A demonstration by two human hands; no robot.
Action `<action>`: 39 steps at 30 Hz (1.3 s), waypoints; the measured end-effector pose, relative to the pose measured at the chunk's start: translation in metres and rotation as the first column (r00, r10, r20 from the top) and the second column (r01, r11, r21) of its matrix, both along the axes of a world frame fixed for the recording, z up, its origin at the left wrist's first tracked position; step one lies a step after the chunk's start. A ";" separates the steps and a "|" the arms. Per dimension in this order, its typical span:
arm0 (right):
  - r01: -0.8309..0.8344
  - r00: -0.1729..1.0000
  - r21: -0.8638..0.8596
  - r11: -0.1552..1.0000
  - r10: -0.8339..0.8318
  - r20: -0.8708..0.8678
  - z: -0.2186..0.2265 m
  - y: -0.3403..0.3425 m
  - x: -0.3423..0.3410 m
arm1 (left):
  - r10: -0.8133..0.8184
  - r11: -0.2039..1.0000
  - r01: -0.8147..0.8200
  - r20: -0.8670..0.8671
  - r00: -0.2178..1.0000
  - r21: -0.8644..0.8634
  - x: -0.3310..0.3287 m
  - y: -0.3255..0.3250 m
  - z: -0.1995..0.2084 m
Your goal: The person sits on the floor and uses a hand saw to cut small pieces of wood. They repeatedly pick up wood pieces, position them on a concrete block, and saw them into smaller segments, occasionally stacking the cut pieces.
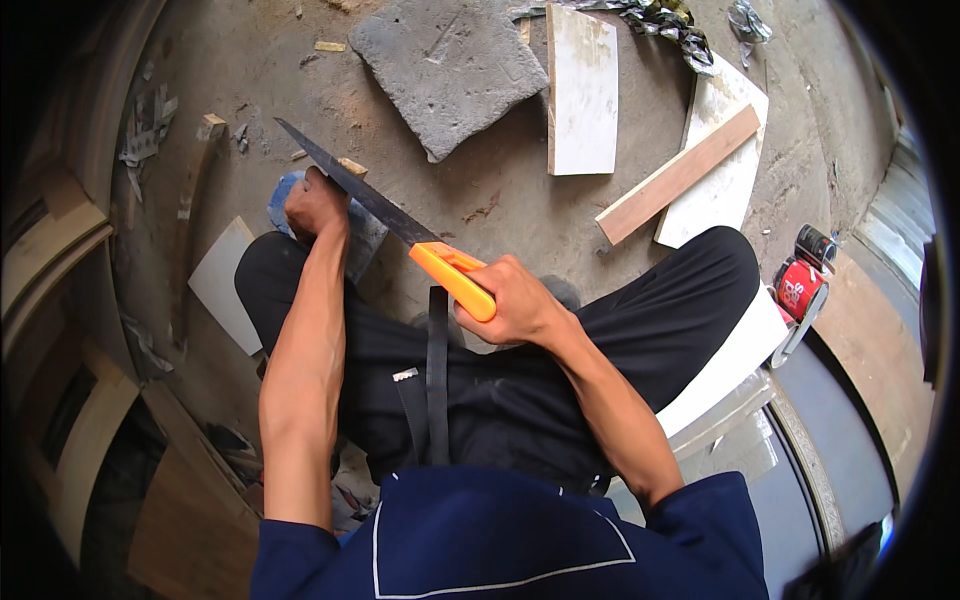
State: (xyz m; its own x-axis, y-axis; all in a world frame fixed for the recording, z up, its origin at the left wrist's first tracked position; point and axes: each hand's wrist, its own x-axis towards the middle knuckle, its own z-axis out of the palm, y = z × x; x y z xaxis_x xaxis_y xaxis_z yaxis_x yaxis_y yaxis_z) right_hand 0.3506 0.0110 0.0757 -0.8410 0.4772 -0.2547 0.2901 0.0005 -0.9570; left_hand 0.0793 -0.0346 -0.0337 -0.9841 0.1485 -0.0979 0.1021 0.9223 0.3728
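Squatting on concrete floor (500, 200), knees spread, dark trousers, navy top w/ white trim at bottom of view.

Right hand (515, 300) clamped round orange handle (455, 278) of handsaw; saw blade (355, 185) dark, runs up-left from handle, tip pointing toward upper left. Blade crosses just beside left hand, approx. at knuckle level.

Left hand (315, 205) closed, pressing down on small wood piece (352, 167) by left knee; only a bit of pale wood visible past the fingers. Blue thing (283, 195) under/behind that hand, can't tell what. Hands apart, each on its own item: right on saw, left on workpiece.

Around: grey stone slab (450, 70) on floor at top centre, tilted as a diamond. White board (583, 90) just right of slab, touching or nearly so. Wood plank (680, 173) lying diagonally across another white panel (735, 190) to the right. Crumpled foil-like scrap (660, 18) at top edge. White tile (222, 280) left of left knee. Red can (798, 285) near right knee, w/ black cap item just above it. Curved wood pieces (70, 250) along left edge, stacked, partly in shadow. Black strap (437, 385) hanging down between legs. Dust & wood chips scattered over floor.
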 end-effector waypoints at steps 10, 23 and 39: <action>0.007 1.000 0.041 0.999 -0.007 -0.006 -0.014 -0.008 0.014 | 0.022 0.997 -0.022 0.001 1.000 0.073 0.000 0.002 -0.006; 0.025 1.000 0.110 0.994 -0.024 -0.006 -0.011 -0.012 0.007 | 0.042 0.994 -0.043 0.014 0.999 0.103 0.003 0.005 0.000; 0.056 0.998 0.068 0.996 -0.058 0.022 0.001 -0.014 0.021 | 0.051 0.998 -0.049 -0.084 0.995 0.034 -0.006 0.000 -0.017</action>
